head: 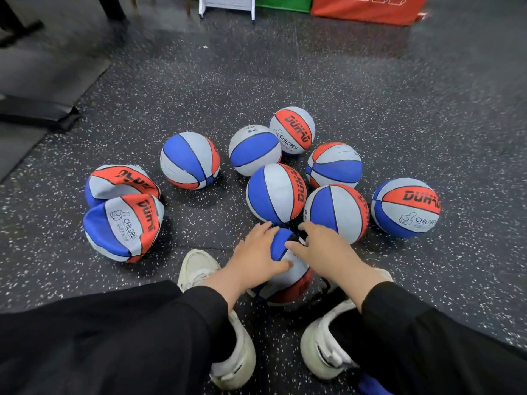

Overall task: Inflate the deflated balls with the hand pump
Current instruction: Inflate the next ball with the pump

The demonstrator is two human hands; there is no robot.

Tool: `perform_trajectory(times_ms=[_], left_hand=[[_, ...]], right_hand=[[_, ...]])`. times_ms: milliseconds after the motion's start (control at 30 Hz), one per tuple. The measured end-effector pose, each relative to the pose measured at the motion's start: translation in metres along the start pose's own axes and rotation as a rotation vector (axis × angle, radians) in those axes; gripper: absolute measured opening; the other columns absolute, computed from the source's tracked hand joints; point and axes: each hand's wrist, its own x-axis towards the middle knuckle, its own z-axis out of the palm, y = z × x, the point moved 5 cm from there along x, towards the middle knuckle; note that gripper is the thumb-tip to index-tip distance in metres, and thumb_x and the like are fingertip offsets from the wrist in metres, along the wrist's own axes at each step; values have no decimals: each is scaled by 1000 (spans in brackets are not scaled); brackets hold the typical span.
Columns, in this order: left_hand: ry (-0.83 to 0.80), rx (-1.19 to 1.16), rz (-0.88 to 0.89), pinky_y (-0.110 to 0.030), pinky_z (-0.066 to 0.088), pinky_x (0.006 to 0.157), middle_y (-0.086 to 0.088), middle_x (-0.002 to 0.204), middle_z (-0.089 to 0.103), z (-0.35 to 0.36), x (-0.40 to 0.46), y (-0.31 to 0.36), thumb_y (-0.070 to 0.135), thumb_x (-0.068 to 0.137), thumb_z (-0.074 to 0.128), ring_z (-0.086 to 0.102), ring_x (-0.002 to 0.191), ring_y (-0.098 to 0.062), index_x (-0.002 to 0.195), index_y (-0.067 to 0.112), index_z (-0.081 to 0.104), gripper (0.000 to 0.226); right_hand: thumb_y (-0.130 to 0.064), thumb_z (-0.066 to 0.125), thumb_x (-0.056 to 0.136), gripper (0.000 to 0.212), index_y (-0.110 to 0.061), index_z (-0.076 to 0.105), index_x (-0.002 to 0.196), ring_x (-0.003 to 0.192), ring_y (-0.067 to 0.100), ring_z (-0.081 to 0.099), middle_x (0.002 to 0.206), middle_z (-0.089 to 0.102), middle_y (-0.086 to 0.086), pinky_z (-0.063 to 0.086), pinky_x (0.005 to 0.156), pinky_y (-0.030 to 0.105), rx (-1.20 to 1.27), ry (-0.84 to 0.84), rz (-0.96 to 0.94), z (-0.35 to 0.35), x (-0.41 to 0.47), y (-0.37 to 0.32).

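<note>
You are crouching over a dark speckled rubber floor [285, 81], and it is carrying everything here. Your black-sleeved arms are reaching forward over your knees, with your white shoes [236, 357] planted either side of the ball you are working on. At the far edge an orange bag [368, 10] and a green block [282, 2] are standing side by side, and a black mat [37, 112] is lying at the left. Seven round, firm basketballs are sitting in a loose cluster ahead of you, the nearest one [275, 193] just beyond your fingertips. Two deflated basketballs [122, 226] are lying caved in and touching each other at the left, well apart from the firm group. The ball between your feet [288, 280], red, white and blue, is resting on the floor under both palms. Your left hand [256, 252] is lying on its left side with fingers spread and lightly curved over the blue panel. Your right hand [322, 249] is resting on its right side, fingers relaxed and extended, thumb touching the ball near a small dark item that is too hidden to identify.
</note>
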Motion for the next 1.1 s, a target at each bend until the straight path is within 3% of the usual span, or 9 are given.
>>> perform_trajectory(times_ms=[100, 200, 300, 433, 567, 767, 900, 1033, 1100], left_hand=[[-18, 56, 10, -56, 20, 122, 9, 169, 15, 2, -2, 0, 61, 77, 61, 7, 157, -16, 160, 26, 24, 97], [26, 36, 0, -56, 24, 121, 11, 165, 23, 2, -1, -6, 85, 66, 55, 15, 154, -16, 159, 28, 26, 113], [86, 83, 5, -55, 28, 119, 11, 161, 30, 6, 3, -7, 94, 55, 50, 23, 151, -16, 156, 28, 31, 122], [118, 71, 11, -54, 33, 116, 12, 156, 36, 9, 6, -9, 93, 56, 53, 29, 147, -15, 153, 30, 36, 116], [45, 51, -5, -55, 25, 120, 13, 161, 29, 3, 3, -5, 82, 61, 64, 20, 151, -14, 156, 31, 31, 113], [18, 61, 14, -55, 23, 121, 14, 162, 26, 0, -1, -3, 85, 56, 62, 17, 152, -13, 156, 32, 31, 117], [-20, 89, 23, -56, 21, 122, 12, 165, 22, 2, -2, -2, 86, 57, 58, 13, 154, -16, 158, 31, 27, 119], [-7, 87, 3, -54, 18, 124, 13, 165, 21, -3, -4, -6, 73, 67, 76, 12, 154, -15, 158, 31, 26, 112], [-21, 81, -3, -53, 16, 124, 12, 166, 19, -3, -6, -2, 68, 70, 79, 10, 154, -15, 159, 31, 25, 111]], right_hand=[[-46, 62, 96, 40, -12, 55, 114, 85, 21, 57, 92, 62, 1, 39, 63, 31, 55, 13, -6, 15, 10, -3], [-41, 60, 97, 27, -17, 48, 102, 78, 23, 56, 77, 53, -5, 35, 57, 31, 25, 73, -91, 19, 14, -11], [-39, 61, 97, 24, -18, 51, 100, 74, 23, 58, 74, 58, -1, 39, 59, 34, 52, 126, -115, 20, 17, -15], [-37, 57, 100, 24, -18, 44, 93, 72, 20, 53, 76, 54, 0, 31, 54, 28, 5, 103, -116, 19, 23, -17], [-37, 56, 101, 25, -18, 44, 91, 71, 17, 50, 72, 51, -4, 34, 58, 30, 25, 83, -125, 18, 25, -16], [-36, 54, 101, 20, -18, 47, 94, 72, 17, 55, 77, 57, -2, 45, 63, 33, 84, 127, -122, 22, 19, -11], [-37, 53, 102, 22, -15, 51, 99, 74, 18, 55, 80, 60, 0, 43, 63, 34, 91, 151, -124, 23, 10, -10], [-33, 51, 103, 18, -15, 50, 99, 75, 21, 60, 78, 63, 1, 46, 67, 38, 350, 289, -22, -2, 8, -1], [-33, 48, 104, 15, -18, 50, 100, 75, 20, 61, 76, 64, 0, 45, 64, 36, 301, 228, -11, -12, 10, 2]])
